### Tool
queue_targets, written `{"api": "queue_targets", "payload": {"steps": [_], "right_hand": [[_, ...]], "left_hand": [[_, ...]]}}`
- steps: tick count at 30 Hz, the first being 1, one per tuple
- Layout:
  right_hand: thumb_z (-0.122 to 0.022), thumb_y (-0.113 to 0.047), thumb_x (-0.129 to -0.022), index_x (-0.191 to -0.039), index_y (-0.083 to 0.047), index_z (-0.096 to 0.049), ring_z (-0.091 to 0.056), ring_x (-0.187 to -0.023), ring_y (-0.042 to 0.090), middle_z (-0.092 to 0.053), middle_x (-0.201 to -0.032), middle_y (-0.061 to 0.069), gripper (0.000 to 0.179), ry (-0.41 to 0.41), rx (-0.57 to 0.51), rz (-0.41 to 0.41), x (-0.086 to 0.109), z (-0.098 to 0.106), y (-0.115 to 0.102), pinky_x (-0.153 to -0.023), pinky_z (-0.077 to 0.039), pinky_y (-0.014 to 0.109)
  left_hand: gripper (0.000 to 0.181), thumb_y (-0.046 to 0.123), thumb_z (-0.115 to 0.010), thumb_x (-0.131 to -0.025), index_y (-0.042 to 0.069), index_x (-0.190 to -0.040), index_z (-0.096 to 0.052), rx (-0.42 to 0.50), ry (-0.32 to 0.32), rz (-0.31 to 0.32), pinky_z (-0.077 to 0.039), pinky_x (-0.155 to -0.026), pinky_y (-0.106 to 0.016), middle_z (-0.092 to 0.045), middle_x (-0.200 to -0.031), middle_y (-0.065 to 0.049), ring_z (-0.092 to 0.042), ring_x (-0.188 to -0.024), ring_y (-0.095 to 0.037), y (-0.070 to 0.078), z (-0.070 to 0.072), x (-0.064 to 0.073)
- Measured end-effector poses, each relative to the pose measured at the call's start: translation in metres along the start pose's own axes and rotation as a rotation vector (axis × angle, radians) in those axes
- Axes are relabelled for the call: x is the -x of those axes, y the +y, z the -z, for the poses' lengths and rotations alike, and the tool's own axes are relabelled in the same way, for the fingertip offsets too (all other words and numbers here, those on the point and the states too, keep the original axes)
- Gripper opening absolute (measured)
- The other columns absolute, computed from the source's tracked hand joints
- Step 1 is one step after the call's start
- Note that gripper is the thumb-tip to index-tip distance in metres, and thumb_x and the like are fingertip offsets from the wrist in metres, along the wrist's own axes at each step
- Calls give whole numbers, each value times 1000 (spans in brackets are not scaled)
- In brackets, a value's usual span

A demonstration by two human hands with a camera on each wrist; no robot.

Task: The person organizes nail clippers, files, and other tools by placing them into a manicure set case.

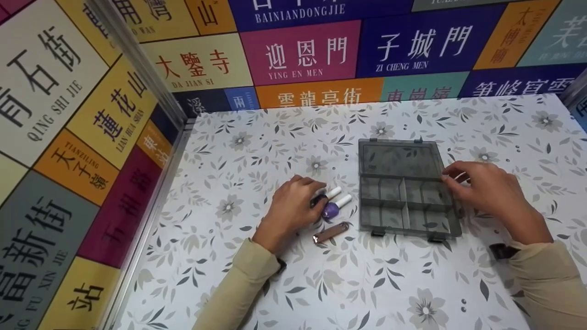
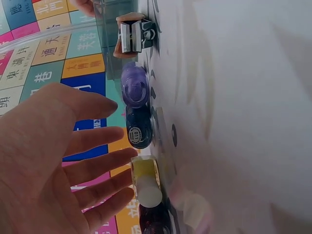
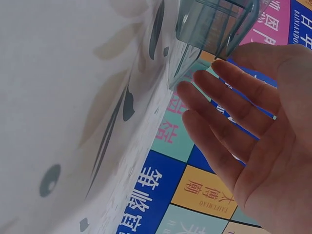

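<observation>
Hand positions over the white, leaf-patterned counter [image 1: 357,284].
Left hand [image 1: 296,201], fingers relaxed and uncurled, is at a dark-blue rounded bottle [image 2: 139,127] and a purple rounded, white-capped bottle [image 1: 330,210]; a slim brown-and-silver nail clipper [image 1: 332,232] lies nearer the wearer. A narrow gap precedes the translucent grey plastic compartment box [image 1: 406,201]. Right hand [image 1: 493,192], fingers loosely extended, is at its right edge; counter surface extends in front.

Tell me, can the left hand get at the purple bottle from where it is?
Probably yes. The left hand is close beside the purple bottle, and nothing lies on top, though the dark bottle next to it might leave little room.
</observation>
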State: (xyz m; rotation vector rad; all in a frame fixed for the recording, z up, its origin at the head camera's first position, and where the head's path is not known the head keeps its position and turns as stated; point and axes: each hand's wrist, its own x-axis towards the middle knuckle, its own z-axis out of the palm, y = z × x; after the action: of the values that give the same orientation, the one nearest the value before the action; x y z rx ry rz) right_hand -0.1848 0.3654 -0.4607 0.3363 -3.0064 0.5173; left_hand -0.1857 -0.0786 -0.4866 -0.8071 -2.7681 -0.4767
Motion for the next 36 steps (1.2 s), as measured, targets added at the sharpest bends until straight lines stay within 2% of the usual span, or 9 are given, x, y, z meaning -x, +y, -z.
{"api": "queue_targets", "payload": {"steps": [6,11,20,26,36], "right_hand": [[-68,-38,-106,-115,-21,-78,-76,-92,33,-83,-105,7,22,-29,-12,-6,2,1,-1,-57,-50,42],[-70,-36,-105,-114,-21,-77,-76,-90,31,-83,-104,5,19,-43,-5,-18,3,1,-1,-58,-50,43],[-68,-39,-106,-113,-21,-75,-73,-80,25,-84,-106,9,21,-80,-12,-17,2,-1,0,-53,-43,35],[-67,-40,-107,-115,-20,-71,-76,-90,32,-83,-111,10,21,-126,-30,-46,-1,-2,1,-56,-47,40],[-62,-40,-109,-115,-20,-67,-77,-95,37,-82,-116,16,22,-157,-58,-32,-1,-5,4,-61,-51,48]], "left_hand": [[28,32,-73,-101,19,-125,-80,-2,-3,-23,-61,-98,-43,-80,-123,0,-72,-115,-25,0,1,0],[25,24,-75,-100,14,-122,-80,55,-17,-39,-60,-98,-41,-79,-122,-3,-70,-113,-24,1,1,-1],[19,16,-73,-101,13,-119,-80,117,-81,-28,-62,-90,-40,-76,-114,-5,-69,-106,-23,7,4,0],[19,14,-70,-102,12,-119,-79,107,-121,-32,-64,-87,-41,-75,-113,-7,-71,-104,-24,9,4,0],[15,15,-71,-102,12,-116,-79,73,-108,-52,-65,-82,-41,-75,-110,-6,-72,-101,-25,11,4,1]]}}
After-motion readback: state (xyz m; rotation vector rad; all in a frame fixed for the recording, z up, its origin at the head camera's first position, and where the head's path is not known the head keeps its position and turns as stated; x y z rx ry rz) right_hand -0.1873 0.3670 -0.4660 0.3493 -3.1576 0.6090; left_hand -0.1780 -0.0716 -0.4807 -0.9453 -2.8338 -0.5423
